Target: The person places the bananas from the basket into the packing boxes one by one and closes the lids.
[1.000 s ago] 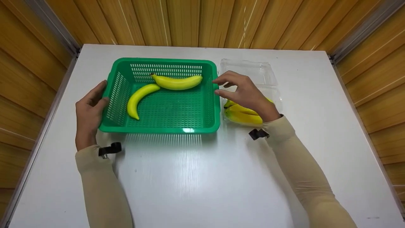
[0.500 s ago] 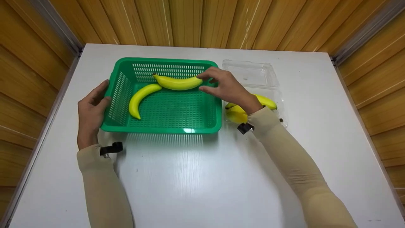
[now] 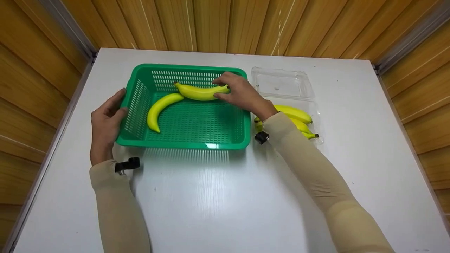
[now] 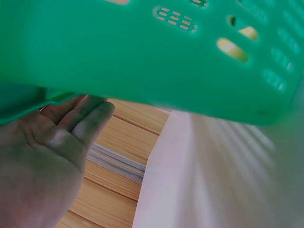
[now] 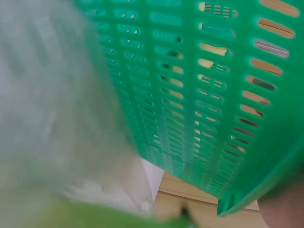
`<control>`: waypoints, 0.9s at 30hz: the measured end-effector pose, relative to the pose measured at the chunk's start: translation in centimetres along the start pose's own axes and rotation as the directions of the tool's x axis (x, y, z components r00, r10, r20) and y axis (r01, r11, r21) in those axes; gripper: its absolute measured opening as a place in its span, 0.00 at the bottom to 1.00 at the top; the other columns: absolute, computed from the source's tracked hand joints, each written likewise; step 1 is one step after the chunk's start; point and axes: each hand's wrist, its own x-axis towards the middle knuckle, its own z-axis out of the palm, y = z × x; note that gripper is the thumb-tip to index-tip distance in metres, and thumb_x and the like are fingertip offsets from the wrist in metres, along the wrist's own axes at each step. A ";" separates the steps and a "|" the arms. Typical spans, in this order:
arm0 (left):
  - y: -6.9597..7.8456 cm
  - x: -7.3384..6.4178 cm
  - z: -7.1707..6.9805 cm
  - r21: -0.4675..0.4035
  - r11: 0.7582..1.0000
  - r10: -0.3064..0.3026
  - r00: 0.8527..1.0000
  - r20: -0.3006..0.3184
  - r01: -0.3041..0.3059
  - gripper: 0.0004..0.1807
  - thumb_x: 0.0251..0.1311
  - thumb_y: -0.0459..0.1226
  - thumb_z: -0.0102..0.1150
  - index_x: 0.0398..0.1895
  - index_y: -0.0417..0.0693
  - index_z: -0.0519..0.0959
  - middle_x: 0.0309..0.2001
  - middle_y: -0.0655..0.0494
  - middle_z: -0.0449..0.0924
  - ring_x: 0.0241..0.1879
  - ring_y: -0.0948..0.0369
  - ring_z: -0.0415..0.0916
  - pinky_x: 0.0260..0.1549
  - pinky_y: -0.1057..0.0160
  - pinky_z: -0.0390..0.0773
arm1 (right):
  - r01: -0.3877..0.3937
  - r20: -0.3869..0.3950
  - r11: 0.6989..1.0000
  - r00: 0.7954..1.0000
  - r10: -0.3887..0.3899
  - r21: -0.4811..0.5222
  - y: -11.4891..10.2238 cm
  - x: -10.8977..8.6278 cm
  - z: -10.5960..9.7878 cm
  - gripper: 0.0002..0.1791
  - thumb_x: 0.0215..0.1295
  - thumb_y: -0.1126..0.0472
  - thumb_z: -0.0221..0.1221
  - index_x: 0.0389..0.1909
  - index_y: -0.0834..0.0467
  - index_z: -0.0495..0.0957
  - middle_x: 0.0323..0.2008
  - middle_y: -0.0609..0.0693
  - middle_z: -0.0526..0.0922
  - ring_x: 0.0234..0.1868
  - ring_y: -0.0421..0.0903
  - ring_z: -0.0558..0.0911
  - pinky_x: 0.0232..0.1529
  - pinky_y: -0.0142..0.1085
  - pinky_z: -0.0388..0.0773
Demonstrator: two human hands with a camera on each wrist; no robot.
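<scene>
A green plastic basket [image 3: 182,144] with slotted walls stands on the white table, two bananas inside. My left hand [image 3: 105,121] rests against its left end, fingers and thumb at the rim; the left wrist view shows the fingers [image 4: 92,121] extended under the rim. My right hand [image 3: 239,90] reaches over the basket's right wall. Its thumb overlaps the near side of the rear banana [image 3: 197,92] close to its right end, and the fingers arch above the far side, with a gap visible. Against the left part of the floor lies the other banana [image 3: 158,111], curved.
Right of the basket lies a clear plastic clamshell box [image 3: 281,84] with its lid folded back. Several bananas [image 3: 293,113] sit in it, partly hidden by my right sleeve [image 3: 306,158]. Wood-panelled walls [image 3: 211,26] surround the table [image 3: 197,203].
My right hand has moved left, from outside the basket's right rim to the rear banana's right end. Its thumb and fingers now straddle that end. The left hand stays at the basket.
</scene>
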 end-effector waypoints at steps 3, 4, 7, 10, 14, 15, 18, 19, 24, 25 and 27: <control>0.0 0.0 0.0 -0.002 1.000 -0.004 1.000 -0.004 0.004 0.27 0.77 0.32 0.55 0.77 0.52 0.74 0.74 0.53 0.73 0.70 0.54 0.72 0.70 0.59 0.71 | 0.013 0.000 1.000 1.000 -0.013 -0.024 0.0 0.5 0.3 0.23 0.76 0.57 0.65 0.67 0.62 0.80 0.61 0.57 0.80 0.63 0.55 0.79 0.67 0.42 0.76; 0.0 0.0 0.1 -0.001 1.000 -0.006 1.000 -0.005 0.006 0.27 0.76 0.32 0.55 0.76 0.52 0.74 0.74 0.53 0.74 0.70 0.54 0.73 0.70 0.59 0.71 | 0.020 0.001 0.999 1.000 -0.020 -0.034 0.0 0.7 0.4 0.23 0.76 0.57 0.65 0.66 0.62 0.80 0.61 0.57 0.80 0.63 0.55 0.79 0.67 0.42 0.76; -0.2 -0.1 0.1 -0.005 1.000 -0.013 1.000 -0.006 0.013 0.27 0.76 0.32 0.55 0.76 0.53 0.74 0.74 0.52 0.74 0.70 0.55 0.73 0.70 0.59 0.71 | 0.023 0.011 0.999 1.000 -0.023 -0.045 0.0 1.1 0.7 0.24 0.76 0.55 0.66 0.67 0.62 0.80 0.62 0.57 0.80 0.63 0.54 0.79 0.67 0.42 0.76; -0.3 -0.2 0.1 -0.011 1.000 -0.013 1.000 0.002 0.013 0.27 0.76 0.32 0.55 0.77 0.53 0.74 0.74 0.52 0.73 0.70 0.55 0.72 0.70 0.59 0.70 | 0.009 0.030 0.998 1.000 -0.007 -0.062 0.1 1.4 1.0 0.26 0.74 0.53 0.67 0.67 0.62 0.79 0.62 0.57 0.80 0.62 0.54 0.79 0.67 0.43 0.76; -0.4 -0.2 0.1 -0.018 1.000 0.001 1.000 0.007 -0.001 0.27 0.76 0.31 0.55 0.77 0.51 0.74 0.75 0.51 0.73 0.71 0.55 0.71 0.70 0.59 0.70 | -0.024 0.075 0.993 0.997 0.033 -0.113 0.3 1.8 1.3 0.30 0.72 0.49 0.69 0.69 0.60 0.79 0.63 0.56 0.80 0.59 0.52 0.78 0.66 0.44 0.75; -0.4 -0.2 0.1 -0.019 1.000 0.005 1.000 0.005 -0.005 0.27 0.76 0.31 0.55 0.77 0.51 0.74 0.74 0.51 0.73 0.71 0.54 0.72 0.70 0.58 0.70 | -0.032 0.088 0.990 0.995 0.044 -0.134 0.3 1.8 1.3 0.31 0.72 0.49 0.69 0.70 0.59 0.78 0.64 0.55 0.80 0.59 0.51 0.77 0.67 0.44 0.75; -0.2 -0.2 0.1 -0.016 1.000 0.013 1.000 0.005 -0.013 0.27 0.76 0.32 0.55 0.77 0.51 0.74 0.74 0.51 0.73 0.71 0.54 0.72 0.70 0.59 0.70 | -0.049 0.117 0.979 0.990 0.074 -0.198 0.2 2.0 1.4 0.33 0.71 0.48 0.70 0.71 0.58 0.77 0.65 0.54 0.79 0.59 0.50 0.77 0.67 0.46 0.75; -0.2 -0.2 0.1 -0.014 1.000 0.015 1.000 0.005 -0.015 0.27 0.77 0.32 0.55 0.77 0.52 0.74 0.74 0.52 0.73 0.70 0.54 0.72 0.70 0.58 0.70 | -0.052 0.123 0.974 0.989 0.080 -0.219 0.2 2.0 1.5 0.33 0.71 0.48 0.70 0.71 0.57 0.77 0.65 0.54 0.79 0.59 0.50 0.77 0.66 0.47 0.75; -0.1 -0.1 0.1 -0.006 1.000 0.011 1.000 0.005 -0.011 0.27 0.77 0.32 0.55 0.77 0.52 0.74 0.74 0.52 0.73 0.70 0.54 0.73 0.69 0.58 0.71 | -0.067 0.130 0.958 0.986 0.107 -0.279 0.2 2.2 1.7 0.29 0.72 0.53 0.70 0.70 0.58 0.77 0.64 0.55 0.80 0.58 0.51 0.78 0.66 0.48 0.76; -0.1 -0.1 0.0 -0.005 1.000 0.011 1.000 0.005 -0.011 0.27 0.77 0.32 0.55 0.77 0.52 0.74 0.74 0.52 0.73 0.70 0.54 0.73 0.69 0.58 0.71 | -0.067 0.129 0.954 0.986 0.108 -0.291 0.2 2.3 1.8 0.28 0.72 0.55 0.69 0.70 0.58 0.78 0.63 0.55 0.80 0.58 0.51 0.78 0.66 0.48 0.76; -0.1 0.0 0.0 -0.002 1.000 0.014 1.000 0.004 -0.014 0.27 0.76 0.32 0.55 0.77 0.52 0.74 0.74 0.52 0.74 0.70 0.55 0.73 0.70 0.59 0.71 | -0.060 0.127 0.948 0.986 0.105 -0.313 0.3 2.4 1.9 0.27 0.72 0.57 0.69 0.69 0.59 0.78 0.62 0.56 0.81 0.57 0.52 0.78 0.65 0.48 0.76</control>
